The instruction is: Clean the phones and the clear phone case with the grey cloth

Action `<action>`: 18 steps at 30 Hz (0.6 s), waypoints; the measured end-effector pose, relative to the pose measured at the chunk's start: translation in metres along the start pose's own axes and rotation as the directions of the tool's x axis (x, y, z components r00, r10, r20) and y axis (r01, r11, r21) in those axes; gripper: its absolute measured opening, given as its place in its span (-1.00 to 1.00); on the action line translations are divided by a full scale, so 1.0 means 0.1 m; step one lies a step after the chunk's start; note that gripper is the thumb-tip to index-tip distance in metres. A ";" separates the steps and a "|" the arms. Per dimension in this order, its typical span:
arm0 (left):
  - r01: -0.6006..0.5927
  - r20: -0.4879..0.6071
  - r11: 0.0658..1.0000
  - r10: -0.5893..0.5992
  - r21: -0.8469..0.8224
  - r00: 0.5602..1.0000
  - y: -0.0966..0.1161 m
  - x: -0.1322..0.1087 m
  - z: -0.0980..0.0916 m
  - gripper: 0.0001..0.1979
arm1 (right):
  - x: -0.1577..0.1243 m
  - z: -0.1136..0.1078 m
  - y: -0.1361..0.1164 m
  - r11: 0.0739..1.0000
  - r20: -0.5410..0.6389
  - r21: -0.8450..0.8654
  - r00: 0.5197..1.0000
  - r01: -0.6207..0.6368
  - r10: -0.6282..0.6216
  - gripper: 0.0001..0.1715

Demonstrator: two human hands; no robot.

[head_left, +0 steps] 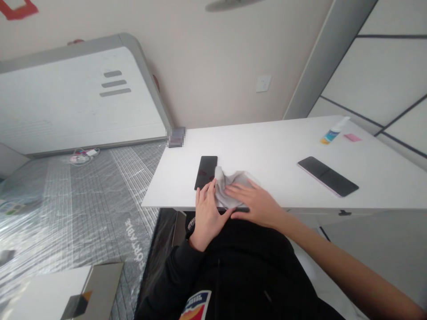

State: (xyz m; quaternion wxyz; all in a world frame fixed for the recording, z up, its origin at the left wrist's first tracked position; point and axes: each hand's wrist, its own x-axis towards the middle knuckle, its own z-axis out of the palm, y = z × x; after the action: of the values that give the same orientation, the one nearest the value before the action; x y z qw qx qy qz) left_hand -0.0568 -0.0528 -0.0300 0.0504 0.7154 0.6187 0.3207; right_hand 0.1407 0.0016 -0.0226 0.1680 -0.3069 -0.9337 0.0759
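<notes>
A crumpled light grey cloth [221,195] lies at the front edge of the white table. My right hand [255,203] presses on it with the fingers stretched across its folds. Below the cloth, the dark edge of a flat device [243,209] shows; the rest of it is covered. My left hand [209,209] steadies this device at its left side, thumb along the near edge and fingertips by the cloth. Just beyond those fingertips a black-screened phone [206,171] lies flat.
A second phone [328,176] lies to the right on the white table [267,146]. Behind it are a spray bottle [334,130] lying tilted and a pink slip [352,138]. A blurred dark box [176,137] sits at the back left corner. Plastic-wrapped bedding [100,200] stands to the left.
</notes>
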 end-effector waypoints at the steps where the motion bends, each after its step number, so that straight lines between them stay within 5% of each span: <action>1: -0.004 0.003 1.000 0.004 0.006 1.000 0.00 0.00 -0.01 -0.17 | 0.00 -0.02 0.04 0.998 -0.028 -0.024 0.997 -0.066 0.066 -0.14; 4: -0.002 0.030 1.000 0.002 -0.005 1.000 0.02 0.01 -0.03 -0.20 | 0.01 -0.01 0.01 0.986 -0.110 -0.055 0.982 -0.158 0.151 0.00; 6: 0.012 0.039 1.000 -0.011 -0.020 0.999 0.02 0.02 -0.04 -0.12 | 0.01 0.03 -0.08 1.000 -0.068 0.014 0.997 -0.025 0.026 0.17; 8: 0.025 0.032 0.999 -0.024 -0.024 0.999 0.01 0.03 -0.04 -0.12 | 0.01 0.04 -0.12 0.998 -0.049 0.063 0.999 0.011 -0.008 0.05; 10: 0.020 0.029 1.000 -0.020 -0.010 0.999 0.02 0.03 -0.04 -0.22 | 0.02 0.02 -0.11 0.990 -0.087 -0.002 0.987 -0.138 0.138 -0.14; 12: 0.015 0.027 1.000 -0.015 0.009 1.000 0.02 0.03 -0.02 -0.27 | 0.04 -0.01 -0.09 0.971 -0.116 -0.058 0.967 -0.234 0.226 -0.11; 15: 0.026 -0.005 0.999 -0.026 0.039 1.000 0.03 0.02 0.02 -0.19 | 0.09 -0.04 -0.07 1.000 -0.035 0.020 0.999 -0.005 0.006 0.10; 18: -0.001 -0.052 0.997 0.005 0.077 0.999 0.02 0.01 0.06 -0.25 | 0.11 -0.05 -0.05 0.991 -0.081 -0.035 0.989 -0.129 0.126 -0.26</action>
State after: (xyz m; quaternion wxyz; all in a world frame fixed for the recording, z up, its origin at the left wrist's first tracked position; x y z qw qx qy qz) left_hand -0.0517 -0.0499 -0.0336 0.0061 0.7091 0.6306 0.3153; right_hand 0.1316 0.0046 -0.0137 0.1930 -0.3722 -0.9062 0.0557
